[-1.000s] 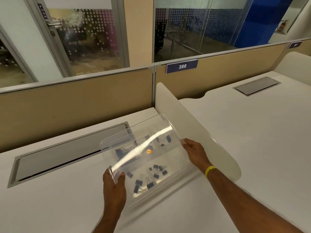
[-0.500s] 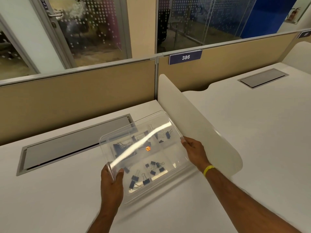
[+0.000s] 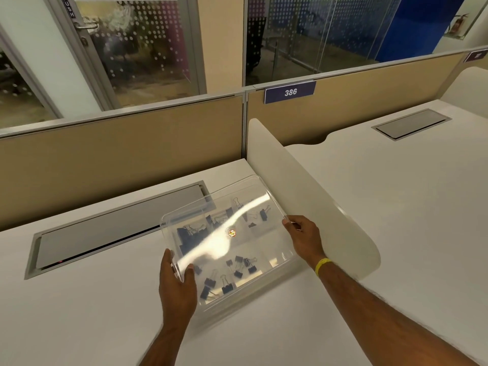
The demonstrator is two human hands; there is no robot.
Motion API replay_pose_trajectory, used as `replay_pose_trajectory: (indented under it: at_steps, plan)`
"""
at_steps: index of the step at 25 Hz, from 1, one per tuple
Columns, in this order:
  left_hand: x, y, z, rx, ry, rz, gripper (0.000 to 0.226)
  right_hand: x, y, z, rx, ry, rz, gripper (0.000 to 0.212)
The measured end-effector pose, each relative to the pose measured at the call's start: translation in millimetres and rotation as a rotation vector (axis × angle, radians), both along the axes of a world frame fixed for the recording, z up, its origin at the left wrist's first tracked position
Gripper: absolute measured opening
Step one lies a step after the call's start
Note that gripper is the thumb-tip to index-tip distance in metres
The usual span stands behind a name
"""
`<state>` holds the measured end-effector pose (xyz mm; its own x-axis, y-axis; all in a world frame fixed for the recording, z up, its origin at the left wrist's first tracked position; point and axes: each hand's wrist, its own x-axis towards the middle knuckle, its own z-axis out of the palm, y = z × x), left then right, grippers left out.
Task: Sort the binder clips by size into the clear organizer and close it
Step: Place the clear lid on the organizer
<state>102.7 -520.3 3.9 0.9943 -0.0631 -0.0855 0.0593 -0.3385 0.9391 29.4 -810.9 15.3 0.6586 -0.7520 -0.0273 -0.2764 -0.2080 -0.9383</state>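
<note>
Head view: left hand [image 3: 177, 283] and right hand [image 3: 303, 239] hold the clear lid [image 3: 224, 225] in narrow grip over the organizer [image 3: 266, 277] on the table [image 3: 79, 313]; tilted, it may close crooked over the binder clips [image 3: 227, 285].

left hand [image 3: 176, 285]: low centre, back up, grips near-left corner of clear lid [image 3: 221, 215]; thumb [image 3: 190, 270] on top, other fingers at lid's left edge.
left forearm: bare, rises from bottom edge, leans slightly right.
right hand [image 3: 303, 237]: farther forward, right of left hand, back up; fingertips [image 3: 287, 223] pinch lid's right edge.
right wrist: yellow band [image 3: 322, 265] round it.
right forearm: bare, stretched out, runs diagonally from bottom-right corner.
hands well apart, lid between them.
</note>
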Motion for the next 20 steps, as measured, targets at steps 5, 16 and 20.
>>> replay_pose_trajectory:
  at_steps: [5, 16, 20]
  plan:
    - [-6.4, -7.7, -9.6, 0.090, -0.053, 0.031, 0.058, -1.3, -1.4, -13.1, -0.006, -0.043, -0.003, 0.013]
    - [1.5, -9.5, -25.0, 0.154, -0.089, -0.024, 0.066, -2.0, -3.0, -29.2, -0.170, 0.052, 0.050, 0.021]
    - [2.9, -9.4, -26.2, 0.198, -0.087, -0.014, 0.063, -1.0, 1.5, -29.1, -0.605, 0.107, 0.084, 0.029]
